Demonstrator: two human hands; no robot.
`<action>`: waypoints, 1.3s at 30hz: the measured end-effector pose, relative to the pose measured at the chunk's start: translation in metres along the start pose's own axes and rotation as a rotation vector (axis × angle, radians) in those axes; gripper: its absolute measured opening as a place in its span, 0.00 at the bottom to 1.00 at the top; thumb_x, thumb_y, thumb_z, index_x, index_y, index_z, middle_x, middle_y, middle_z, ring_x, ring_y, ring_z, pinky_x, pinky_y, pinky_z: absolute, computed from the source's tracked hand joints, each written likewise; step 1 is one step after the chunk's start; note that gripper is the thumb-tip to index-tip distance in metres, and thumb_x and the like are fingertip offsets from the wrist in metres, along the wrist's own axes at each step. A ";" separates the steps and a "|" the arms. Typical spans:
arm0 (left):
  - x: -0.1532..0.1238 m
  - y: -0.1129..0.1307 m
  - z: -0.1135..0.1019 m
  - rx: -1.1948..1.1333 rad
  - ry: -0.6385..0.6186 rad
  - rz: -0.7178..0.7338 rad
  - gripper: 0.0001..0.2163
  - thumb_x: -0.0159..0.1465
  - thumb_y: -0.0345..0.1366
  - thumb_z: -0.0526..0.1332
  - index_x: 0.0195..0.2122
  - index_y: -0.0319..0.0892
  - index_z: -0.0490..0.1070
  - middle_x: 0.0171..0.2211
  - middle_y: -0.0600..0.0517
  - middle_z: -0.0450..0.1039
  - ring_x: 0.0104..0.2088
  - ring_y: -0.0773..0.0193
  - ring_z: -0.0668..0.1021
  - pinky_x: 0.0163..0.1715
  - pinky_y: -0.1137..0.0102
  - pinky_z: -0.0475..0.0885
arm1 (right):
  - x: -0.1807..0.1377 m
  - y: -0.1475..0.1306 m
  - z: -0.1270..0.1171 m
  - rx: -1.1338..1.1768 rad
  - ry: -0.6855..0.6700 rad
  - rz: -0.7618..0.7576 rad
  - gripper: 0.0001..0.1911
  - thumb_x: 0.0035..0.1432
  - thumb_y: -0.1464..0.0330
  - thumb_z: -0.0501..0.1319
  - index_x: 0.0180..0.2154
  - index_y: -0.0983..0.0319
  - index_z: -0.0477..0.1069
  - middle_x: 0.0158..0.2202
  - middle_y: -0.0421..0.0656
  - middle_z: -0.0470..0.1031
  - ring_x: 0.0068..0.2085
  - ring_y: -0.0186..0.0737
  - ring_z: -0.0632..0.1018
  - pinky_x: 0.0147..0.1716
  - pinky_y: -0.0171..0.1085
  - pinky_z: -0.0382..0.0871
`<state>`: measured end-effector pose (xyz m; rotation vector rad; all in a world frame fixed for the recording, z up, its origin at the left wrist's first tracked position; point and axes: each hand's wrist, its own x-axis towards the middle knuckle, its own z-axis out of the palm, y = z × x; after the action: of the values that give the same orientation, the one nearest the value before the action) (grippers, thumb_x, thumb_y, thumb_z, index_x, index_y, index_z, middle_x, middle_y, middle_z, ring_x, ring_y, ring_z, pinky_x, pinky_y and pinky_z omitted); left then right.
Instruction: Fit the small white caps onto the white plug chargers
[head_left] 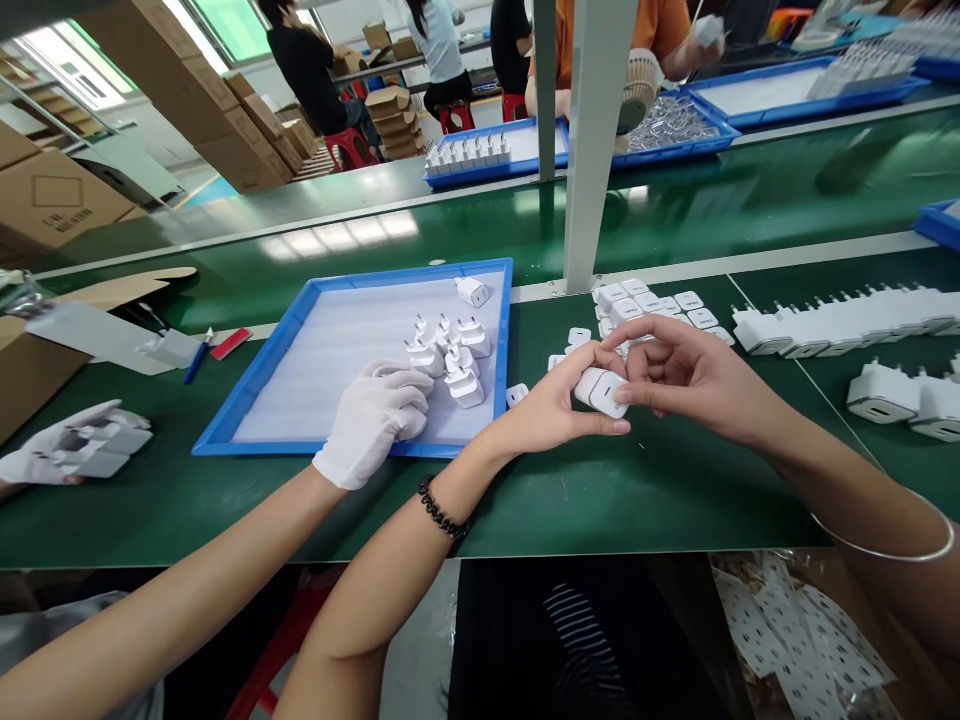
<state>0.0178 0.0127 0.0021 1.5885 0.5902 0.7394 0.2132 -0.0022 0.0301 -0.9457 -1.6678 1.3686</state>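
- One white, rounded-edged plastic charger block [600, 392]: above the green worktop [570, 510], between both hands; long axis roughly left to right, dipping slightly rightward, slotted end facing the right hand.
- One bare left hand [559, 400], black beaded bracelet [435, 511] at wrist: wrapped about the block's left end, pinching it, thumb below.
- One bare right hand [675, 375], thin silver-coloured bangle [900, 557] on forearm: nearer the slotted end, thumb against it, index finger arched above; cannot tell whether it pinches.
- One blue-rimmed, white-lined tray [270, 449], left: one lone white charger [472, 291], plus an overlapping pronged cluster [463, 387], at least four.
- Two white-gloved co-worker's hands: one over the tray [379, 415], one far left [45, 460].
- White blocks [626, 310] beyond the hands: over ten, partly hidden.
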 end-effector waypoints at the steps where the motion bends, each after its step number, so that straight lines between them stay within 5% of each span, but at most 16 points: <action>1: 0.000 -0.002 0.000 -0.033 0.004 -0.005 0.19 0.52 0.36 0.73 0.41 0.43 0.65 0.37 0.53 0.65 0.36 0.66 0.69 0.40 0.70 0.66 | -0.001 0.000 0.000 -0.020 0.001 -0.016 0.17 0.54 0.67 0.71 0.46 0.59 0.71 0.22 0.32 0.65 0.22 0.29 0.68 0.22 0.31 0.66; 8: 0.004 -0.003 0.000 -0.335 0.036 0.020 0.17 0.54 0.31 0.69 0.40 0.43 0.63 0.37 0.53 0.73 0.39 0.61 0.77 0.41 0.66 0.70 | -0.006 0.001 0.005 -0.299 -0.037 -0.252 0.21 0.56 0.66 0.70 0.52 0.56 0.72 0.41 0.43 0.73 0.36 0.39 0.73 0.35 0.39 0.74; 17: -0.001 0.009 0.000 -0.397 -0.079 0.060 0.19 0.56 0.34 0.69 0.45 0.44 0.63 0.42 0.49 0.73 0.49 0.55 0.77 0.46 0.64 0.70 | -0.006 0.010 0.014 -0.612 0.149 -0.516 0.17 0.60 0.73 0.63 0.50 0.55 0.70 0.32 0.41 0.68 0.30 0.39 0.70 0.30 0.39 0.68; 33: 0.003 -0.003 0.018 -0.360 0.214 0.084 0.13 0.56 0.32 0.66 0.28 0.43 0.57 0.29 0.57 0.69 0.31 0.68 0.74 0.35 0.70 0.68 | -0.007 0.018 0.025 -0.679 0.154 -0.546 0.17 0.59 0.76 0.62 0.49 0.56 0.70 0.30 0.39 0.66 0.29 0.37 0.68 0.29 0.37 0.64; 39: 0.004 -0.003 0.010 -0.449 0.124 -0.013 0.13 0.57 0.42 0.63 0.32 0.43 0.60 0.33 0.53 0.72 0.38 0.60 0.77 0.42 0.64 0.68 | -0.004 0.014 0.020 -0.590 0.155 -0.455 0.16 0.56 0.73 0.66 0.46 0.57 0.70 0.28 0.38 0.65 0.28 0.36 0.66 0.28 0.37 0.63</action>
<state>0.0280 0.0089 -0.0014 1.1293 0.4817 0.8950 0.1978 -0.0127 0.0130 -0.8777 -2.0456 0.4942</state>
